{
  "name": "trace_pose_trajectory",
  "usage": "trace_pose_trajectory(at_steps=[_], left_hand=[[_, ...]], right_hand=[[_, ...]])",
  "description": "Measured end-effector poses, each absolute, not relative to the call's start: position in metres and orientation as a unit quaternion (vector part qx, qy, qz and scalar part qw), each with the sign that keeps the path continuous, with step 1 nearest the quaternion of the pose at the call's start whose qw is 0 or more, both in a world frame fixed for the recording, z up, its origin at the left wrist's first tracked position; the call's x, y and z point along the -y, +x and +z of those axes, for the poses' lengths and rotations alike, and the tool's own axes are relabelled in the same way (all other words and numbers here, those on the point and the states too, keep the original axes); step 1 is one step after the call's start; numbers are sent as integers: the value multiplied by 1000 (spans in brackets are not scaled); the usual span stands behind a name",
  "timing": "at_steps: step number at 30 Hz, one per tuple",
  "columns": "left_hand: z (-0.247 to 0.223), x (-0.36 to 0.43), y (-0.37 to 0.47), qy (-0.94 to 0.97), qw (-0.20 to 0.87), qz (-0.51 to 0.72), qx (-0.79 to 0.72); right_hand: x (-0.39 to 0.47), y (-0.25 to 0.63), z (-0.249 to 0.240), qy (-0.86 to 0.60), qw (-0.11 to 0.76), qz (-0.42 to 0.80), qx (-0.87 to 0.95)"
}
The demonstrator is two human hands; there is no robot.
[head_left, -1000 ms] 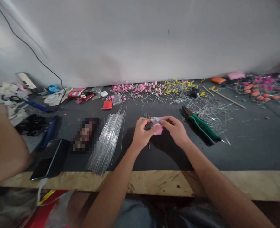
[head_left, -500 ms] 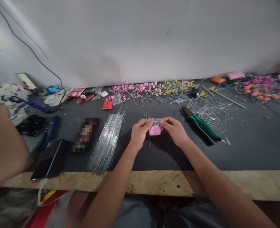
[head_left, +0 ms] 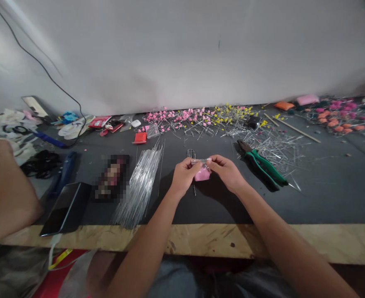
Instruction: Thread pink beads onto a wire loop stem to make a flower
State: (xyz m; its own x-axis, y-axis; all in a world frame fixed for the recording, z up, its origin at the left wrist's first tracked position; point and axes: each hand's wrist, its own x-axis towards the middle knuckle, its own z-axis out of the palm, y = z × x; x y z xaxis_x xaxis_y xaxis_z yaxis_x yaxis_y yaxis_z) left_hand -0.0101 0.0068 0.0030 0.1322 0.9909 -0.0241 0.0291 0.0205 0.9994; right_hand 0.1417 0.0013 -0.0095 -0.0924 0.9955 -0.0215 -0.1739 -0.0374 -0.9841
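Between my two hands is a small clear plastic bag [head_left: 202, 174] with a pink lump, likely soft clay, inside. My left hand [head_left: 184, 173] pinches the bag's upper left edge. On the upper right edge, my right hand [head_left: 223, 169] is closed in a pinch too. A bent wire piece [head_left: 191, 153] lies on the dark tabletop just behind my left hand, partly hidden by it; its twisted end shows below the hand. Green-handled pliers [head_left: 261, 165] rest to the right of my right hand.
A bundle of straight wires [head_left: 139, 182] lies at left, beside a black phone-like device [head_left: 66, 209]. Pink-tipped wires [head_left: 176, 116] and yellow-tipped wires [head_left: 232, 114] line the wall. Loose wires [head_left: 278, 145] spread behind the pliers. Another person's arm [head_left: 8, 194] reaches in at far left.
The top of the bag, stretched flat before, is now folded or rolled down between my thumbs. Both hands have shifted only slightly. The other things lie where they were.
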Motion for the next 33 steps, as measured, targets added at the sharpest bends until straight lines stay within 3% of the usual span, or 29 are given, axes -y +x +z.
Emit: trace_pose_trajectory(at_steps=[16, 24, 33], left_hand=[[4, -7, -11, 567, 491, 443, -491], [18, -20, -25, 421, 566, 503, -500], [23, -60, -51, 310, 554, 568, -524]], right_hand=[[1, 139, -7, -426, 488, 571, 504], [-2, 142, -3, -438, 538, 575, 432], [-5, 142, -3, -413, 553, 600, 405]])
